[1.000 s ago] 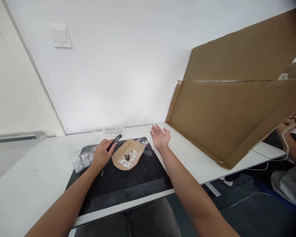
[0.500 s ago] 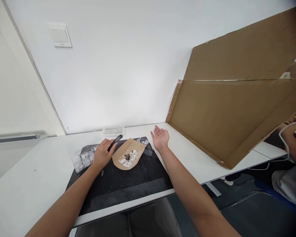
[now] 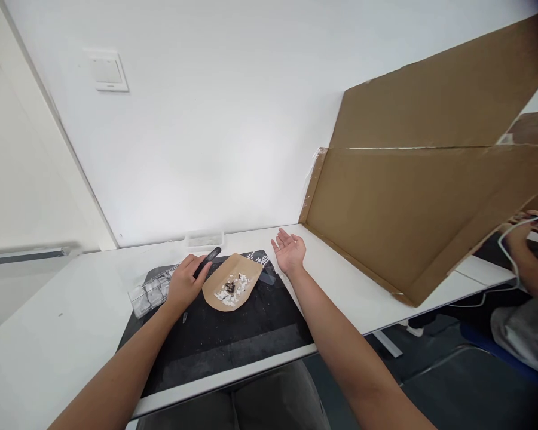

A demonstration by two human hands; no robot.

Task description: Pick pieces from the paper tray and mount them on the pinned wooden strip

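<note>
My left hand (image 3: 186,282) is closed around a slim black tool (image 3: 211,257), whose kind I cannot make out. Its tip end points up and to the right. Beside that hand lies a piece of brown paper (image 3: 251,267) with a rounded edge, bearing many small white bits (image 3: 241,289) and a few dark scraps (image 3: 230,288). My right hand (image 3: 289,249) is open, palm up and fingers spread, over the table just right of the paper, holding nothing. Partly behind my left hand stands a clear compartment box (image 3: 146,298) with white contents.
A black mat (image 3: 233,340) covers part of the white table (image 3: 40,334). A small clear tray (image 3: 204,240) sits against the wall. Small white pieces (image 3: 257,258) lie at the mat's far corner. A large cardboard panel (image 3: 399,209) stands at right. Beyond it another person's arm (image 3: 531,263) shows.
The view has shifted slightly. Both hands keep practically the same pose, the left still on the black tool and the right still spread with palm up.
</note>
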